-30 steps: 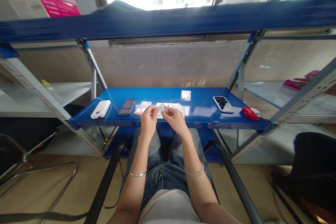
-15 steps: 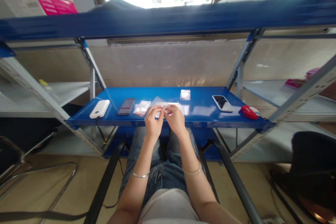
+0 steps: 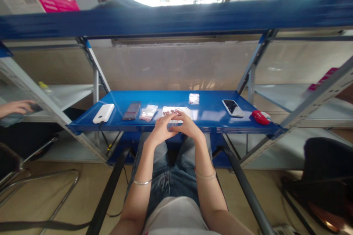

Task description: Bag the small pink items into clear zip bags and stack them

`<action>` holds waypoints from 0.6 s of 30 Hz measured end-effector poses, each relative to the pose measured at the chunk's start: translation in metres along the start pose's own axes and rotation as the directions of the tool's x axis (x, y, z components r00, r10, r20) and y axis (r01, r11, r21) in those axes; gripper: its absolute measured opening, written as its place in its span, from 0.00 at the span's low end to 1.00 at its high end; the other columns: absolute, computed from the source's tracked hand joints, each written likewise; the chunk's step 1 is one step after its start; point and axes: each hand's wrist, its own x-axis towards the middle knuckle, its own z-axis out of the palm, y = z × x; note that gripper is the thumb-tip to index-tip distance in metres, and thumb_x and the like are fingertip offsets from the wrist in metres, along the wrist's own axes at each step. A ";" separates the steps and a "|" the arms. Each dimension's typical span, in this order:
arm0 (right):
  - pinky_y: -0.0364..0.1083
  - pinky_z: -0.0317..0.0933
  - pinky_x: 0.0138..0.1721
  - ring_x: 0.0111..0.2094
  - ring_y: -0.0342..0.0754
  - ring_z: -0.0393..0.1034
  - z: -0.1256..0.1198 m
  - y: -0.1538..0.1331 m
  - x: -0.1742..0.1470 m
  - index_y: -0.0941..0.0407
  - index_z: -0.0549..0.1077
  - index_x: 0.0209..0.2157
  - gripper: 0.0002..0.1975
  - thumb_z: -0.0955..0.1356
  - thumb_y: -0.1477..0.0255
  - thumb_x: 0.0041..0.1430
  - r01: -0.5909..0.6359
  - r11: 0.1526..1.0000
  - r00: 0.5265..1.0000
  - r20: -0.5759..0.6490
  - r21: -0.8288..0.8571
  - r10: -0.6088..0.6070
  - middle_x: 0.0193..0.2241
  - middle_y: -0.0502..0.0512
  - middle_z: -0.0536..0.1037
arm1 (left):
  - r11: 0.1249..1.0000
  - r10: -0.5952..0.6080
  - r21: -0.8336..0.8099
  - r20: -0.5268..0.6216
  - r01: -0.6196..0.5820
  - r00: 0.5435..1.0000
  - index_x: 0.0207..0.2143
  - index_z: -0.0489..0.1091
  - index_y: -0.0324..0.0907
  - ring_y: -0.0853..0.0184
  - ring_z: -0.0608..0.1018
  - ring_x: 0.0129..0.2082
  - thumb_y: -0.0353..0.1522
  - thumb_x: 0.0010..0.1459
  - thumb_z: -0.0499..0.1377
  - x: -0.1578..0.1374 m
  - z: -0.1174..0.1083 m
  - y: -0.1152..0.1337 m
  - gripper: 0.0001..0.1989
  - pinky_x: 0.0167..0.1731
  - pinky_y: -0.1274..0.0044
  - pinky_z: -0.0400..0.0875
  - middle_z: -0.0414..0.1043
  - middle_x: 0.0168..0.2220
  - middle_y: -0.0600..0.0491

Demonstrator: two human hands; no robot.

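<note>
My left hand (image 3: pixel 160 131) and my right hand (image 3: pixel 188 126) meet at the front edge of the blue table, fingertips close together. Between their curled fingers shows part of a clear plastic bag (image 3: pixel 173 125), mostly hidden by the fingers. Just beyond the fingertips lies a white sheet or shallow tray (image 3: pixel 185 110); I cannot tell which. Small dark red and brown pieces (image 3: pixel 170 111) are heaped on it, partly covered by my hands. To the left is a pile of small clear bags (image 3: pixel 149 112) with pinkish edges.
A blurred-out dark item (image 3: pixel 132 111) and a white device with a cable (image 3: pixel 103 113) lie left on the blue table (image 3: pixel 162 97). A small filled bag (image 3: pixel 194 98), a phone (image 3: pixel 233 108) and a red object (image 3: pixel 260 117) lie right. Another person's hand (image 3: pixel 17 108) shows far left.
My hands have come lower and the clear bag, which stood up above the fingers, has dropped between them. The small pieces are now uncovered. Another person's hand has appeared at left.
</note>
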 end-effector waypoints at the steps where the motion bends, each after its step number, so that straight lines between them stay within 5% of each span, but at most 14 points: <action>1: 0.57 0.49 0.60 0.61 0.59 0.55 0.000 -0.001 0.000 0.53 0.78 0.40 0.17 0.75 0.72 0.44 -0.005 1.000 1.000 0.015 0.004 0.005 0.56 0.60 0.67 | 1.000 -0.016 -0.006 -0.003 0.016 1.000 0.56 0.62 0.45 0.54 0.68 0.57 0.29 0.43 0.67 0.001 0.000 0.001 0.35 0.57 0.60 0.57 0.66 0.56 0.45; 11: 0.56 0.52 0.58 0.59 0.58 0.58 -0.012 -0.002 -0.006 0.53 0.79 0.36 0.15 0.75 0.69 0.42 0.013 0.992 0.998 0.063 0.128 -0.021 0.51 0.58 0.72 | 0.995 -0.031 -0.098 0.041 0.035 0.999 0.53 0.65 0.46 0.53 0.70 0.54 0.37 0.40 0.70 -0.002 -0.011 0.006 0.36 0.55 0.61 0.61 0.69 0.53 0.45; 18: 0.51 0.63 0.48 0.44 0.52 0.71 -0.016 -0.004 -0.007 0.54 0.79 0.34 0.12 0.74 0.67 0.43 0.011 0.970 0.999 0.045 0.245 -0.022 0.39 0.56 0.79 | 0.988 -0.007 -0.152 0.004 0.007 1.000 0.50 0.68 0.44 0.56 0.73 0.51 0.36 0.43 0.68 -0.001 -0.012 0.010 0.29 0.53 0.65 0.65 0.72 0.50 0.46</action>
